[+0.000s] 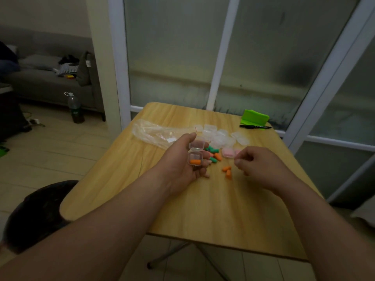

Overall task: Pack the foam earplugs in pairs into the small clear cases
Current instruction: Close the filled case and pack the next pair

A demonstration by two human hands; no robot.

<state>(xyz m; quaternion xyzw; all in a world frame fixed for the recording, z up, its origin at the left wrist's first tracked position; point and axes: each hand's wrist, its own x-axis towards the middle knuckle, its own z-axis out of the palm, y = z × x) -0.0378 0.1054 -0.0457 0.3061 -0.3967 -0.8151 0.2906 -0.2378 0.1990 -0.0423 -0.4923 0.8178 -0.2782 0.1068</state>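
My left hand (183, 159) holds a small clear case (195, 154) with its lid swung open; an orange earplug (195, 162) lies in its lower half. My right hand (257, 165) hovers just right of it, fingers curled, and nothing shows between them. Two loose orange earplugs (227, 171) lie on the table between my hands. A small heap of green and orange earplugs (213, 155) sits behind my left fingers. A closed case with pink earplugs (228, 152) rests beside it. Several empty clear cases (221, 135) are piled further back.
The wooden table (162, 199) stands against a glass partition. A crumpled clear plastic bag (154, 131) lies at the back left. A green holder (254, 117) and a black marker (255, 126) sit at the back right corner. A dark stool (36, 211) stands at the left.
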